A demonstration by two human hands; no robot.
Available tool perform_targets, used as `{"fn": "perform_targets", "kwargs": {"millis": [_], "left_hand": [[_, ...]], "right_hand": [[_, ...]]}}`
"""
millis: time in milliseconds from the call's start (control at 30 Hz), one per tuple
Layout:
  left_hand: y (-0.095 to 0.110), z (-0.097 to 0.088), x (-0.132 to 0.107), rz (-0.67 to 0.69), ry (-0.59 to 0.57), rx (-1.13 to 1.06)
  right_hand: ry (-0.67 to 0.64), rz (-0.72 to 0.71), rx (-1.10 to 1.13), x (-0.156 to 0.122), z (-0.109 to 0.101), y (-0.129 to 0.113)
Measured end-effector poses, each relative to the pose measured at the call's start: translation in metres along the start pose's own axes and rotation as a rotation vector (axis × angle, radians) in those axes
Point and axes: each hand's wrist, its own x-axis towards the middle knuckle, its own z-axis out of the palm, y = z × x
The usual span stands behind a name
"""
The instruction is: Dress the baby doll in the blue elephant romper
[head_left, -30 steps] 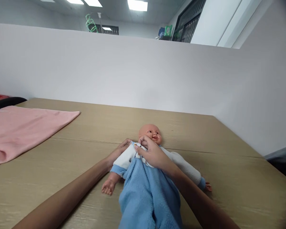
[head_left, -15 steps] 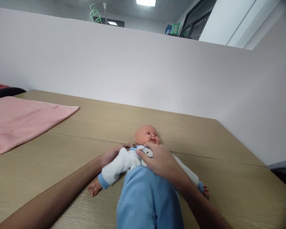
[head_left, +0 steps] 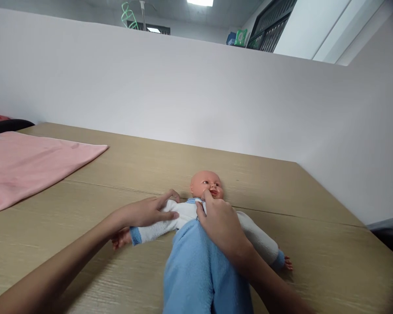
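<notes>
A baby doll (head_left: 206, 181) lies on its back, head away from me, in a white fuzzy top (head_left: 188, 211) with blue cuffs and blue fleece trousers (head_left: 190, 261). My left hand (head_left: 150, 210) rests over the sleeve near the shoulder on the left, thumb and fingers apart on either side of it. On the upper chest, my right hand (head_left: 221, 220) has its fingers curled at the top's neckline. Its index fingertip is by the doll's chin and its thumb lies on the chest. This hand covers part of the top's front. Both doll arms stretch out sideways.
A pink cloth (head_left: 36, 163) lies at the left on the wooden table (head_left: 118, 174). Beyond it sits a black and red item (head_left: 9, 124). A white partition (head_left: 183, 96) stands along the table's back edge, and a dark object (head_left: 389, 235) is beside the right edge.
My left hand has come from behind the doll's shoulder to lie over the sleeve. The doll's arm on the left is straighter and further up. My right hand's fingers have curled at the neckline.
</notes>
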Motion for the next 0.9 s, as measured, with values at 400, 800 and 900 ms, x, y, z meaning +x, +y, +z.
{"fn": "perform_targets", "kwargs": {"millis": [400,800,900], "left_hand": [[-0.007,0.005,0.008,-0.018,-0.106,-0.047],[-0.021,0.004,0.011,-0.044,-0.053,0.101],[-0.016,0.001,0.007,-0.037,-0.012,0.228]], "right_hand": [[-0.098,-0.164,0.280,0.000,-0.010,0.023],[-0.052,-0.073,0.678,-0.061,0.006,0.135],[0.186,-0.076,0.561,-0.086,0.026,0.158]]}}
